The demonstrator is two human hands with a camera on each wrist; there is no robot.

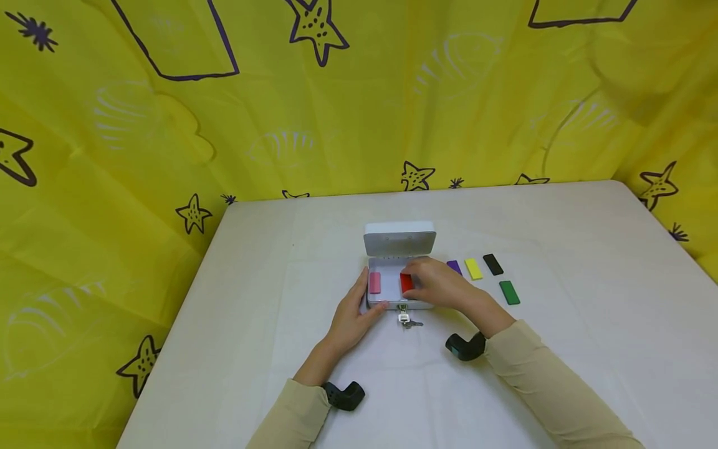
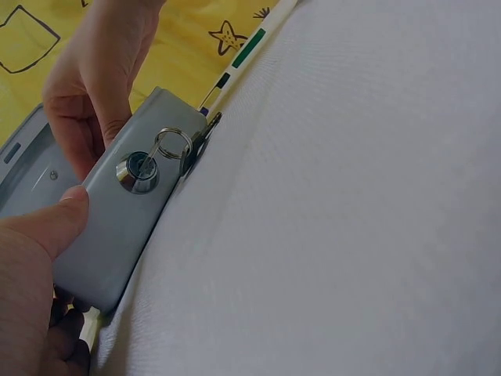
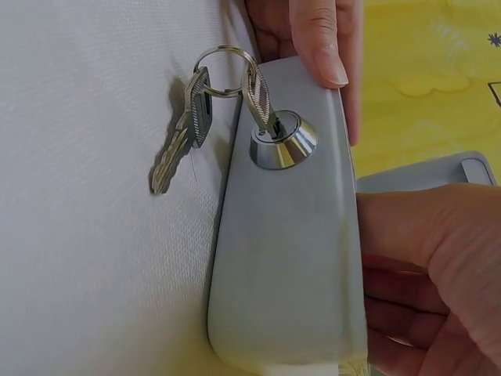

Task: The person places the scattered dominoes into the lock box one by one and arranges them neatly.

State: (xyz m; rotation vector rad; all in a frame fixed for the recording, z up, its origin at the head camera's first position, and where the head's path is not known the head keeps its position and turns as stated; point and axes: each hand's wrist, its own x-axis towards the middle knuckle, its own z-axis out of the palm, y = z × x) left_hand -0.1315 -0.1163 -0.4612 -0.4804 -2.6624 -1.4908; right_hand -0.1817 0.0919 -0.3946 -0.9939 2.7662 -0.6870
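Observation:
A small light-grey lockable cash box [image 1: 387,306] stands on the white table, its lid [image 1: 400,242] raised at the back. My left hand [image 1: 349,321] steadies its left end, thumb over the front rim and fingers along the side. Inside, my right hand [image 1: 440,284] pinches a red block [image 1: 406,284]; the box's front wall hides that block in both wrist views. A pink block [image 1: 375,283] lies in the left part of the box. One key sits in the front lock [image 3: 282,149], and a second key [image 3: 176,137] hangs from the same ring.
Right of the box lie a purple block [image 1: 453,266], partly behind my right hand, a yellow block [image 1: 473,269], a black block [image 1: 493,264] and a green block [image 1: 509,292]. A yellow patterned cloth [image 1: 359,112] hangs behind the table [image 1: 269,280].

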